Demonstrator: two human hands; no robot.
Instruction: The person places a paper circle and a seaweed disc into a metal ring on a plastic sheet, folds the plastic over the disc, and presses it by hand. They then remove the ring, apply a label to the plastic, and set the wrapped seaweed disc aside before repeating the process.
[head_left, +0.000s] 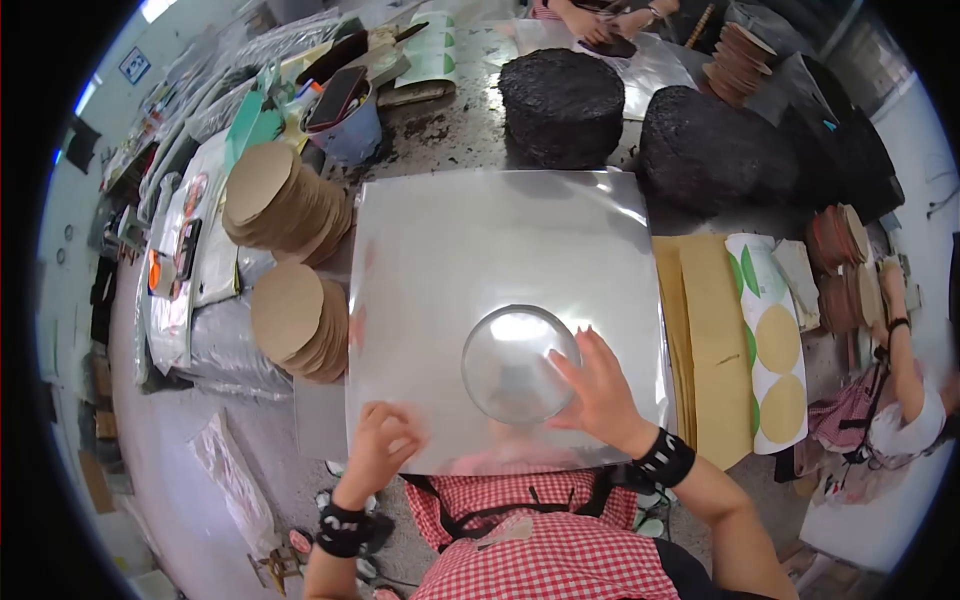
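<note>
A stack of clear plastic sheets (430,250) lies in front of me on the table. On its lower right part rests a round transparent disc (515,362). My right hand (600,395) is at the disc's right edge, with thumb and fingers spread, the thumb over the disc. Near the lower left corner of the sheets is my left hand (385,440), its fingers curled and blurred by motion; whether it holds anything is not clear. Two piles of round brown paper discs, an upper one (265,195) and a lower one (290,315), stand left of the sheets.
Behind the sheets stand a black round block (562,105) and a larger dark mass (710,150). Brown paper (710,350) and a label sheet (765,290) lie right. A blue tub (350,130) is back left. Co-workers' hands (600,22) and an arm (903,340) are nearby.
</note>
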